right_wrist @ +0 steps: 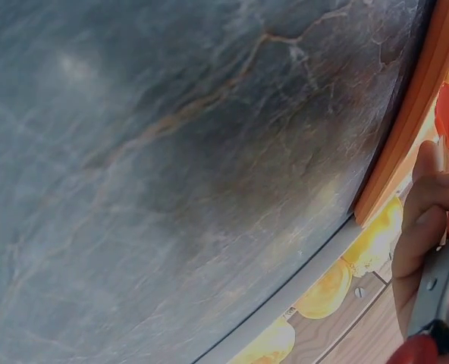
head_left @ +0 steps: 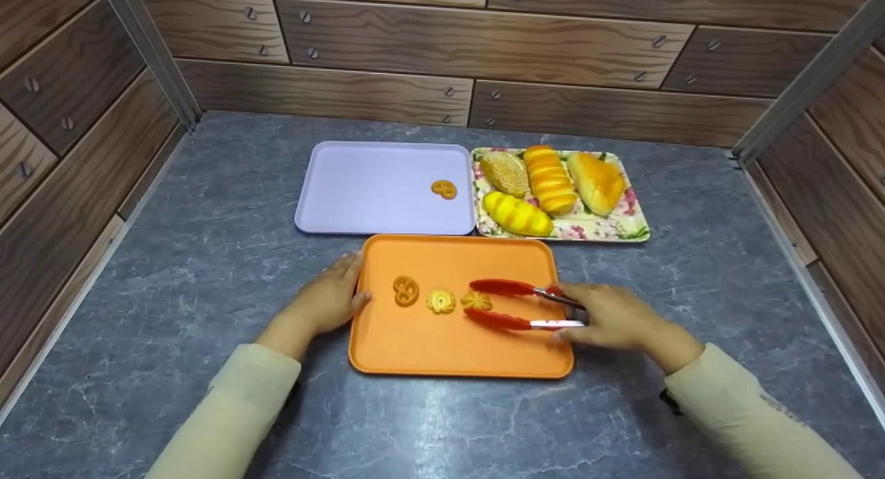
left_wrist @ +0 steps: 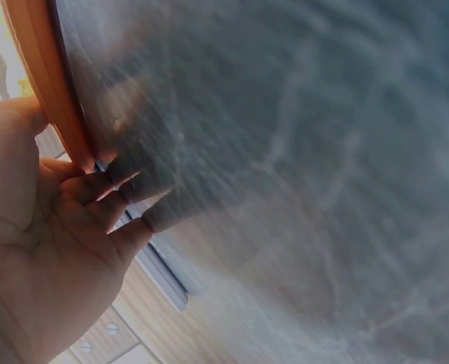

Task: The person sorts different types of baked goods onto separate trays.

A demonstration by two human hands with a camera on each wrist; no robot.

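My left hand holds the left edge of an orange tray, thumb at the rim and fingers along its outer side, also seen in the left wrist view. My right hand grips red-tipped metal tongs over the tray's right part. The spread tong tips lie on either side of a ridged yellow cookie; I cannot tell whether they touch it. Left of it on the tray are a round swirled cookie and a brown pretzel-shaped cookie. The right wrist view shows fingers curled around the tongs.
Behind the orange tray stands a lilac tray with one small pretzel cookie near its right side. Beside it, a floral tray bears several bread pieces, including a sliced-looking loaf. Wood-patterned walls enclose the grey marbled table.
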